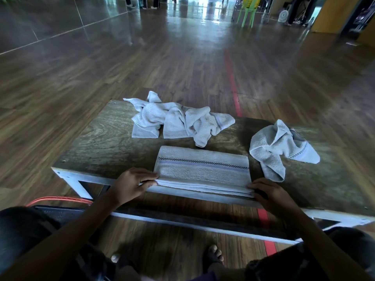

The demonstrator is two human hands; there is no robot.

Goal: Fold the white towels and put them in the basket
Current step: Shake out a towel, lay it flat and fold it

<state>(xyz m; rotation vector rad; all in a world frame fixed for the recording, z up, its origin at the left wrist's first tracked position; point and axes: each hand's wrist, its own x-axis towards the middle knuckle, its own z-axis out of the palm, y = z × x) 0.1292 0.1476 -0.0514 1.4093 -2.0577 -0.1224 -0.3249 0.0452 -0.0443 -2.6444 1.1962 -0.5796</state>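
A folded white towel (203, 168) with a dark checked stripe lies flat at the near edge of the low wooden table (105, 142). My left hand (132, 182) pinches its near left corner. My right hand (269, 192) pinches its near right corner. Behind it sits a crumpled pile of white towels (178, 120). One more crumpled white towel (280, 148) lies at the right. No basket is in view.
The table has a pale metal frame (182, 219). An orange cable (60, 199) runs on the wood floor at the near left. A red floor line (233, 82) passes under the table. My bare feet (215, 254) are below. A green chair (246, 16) stands far back.
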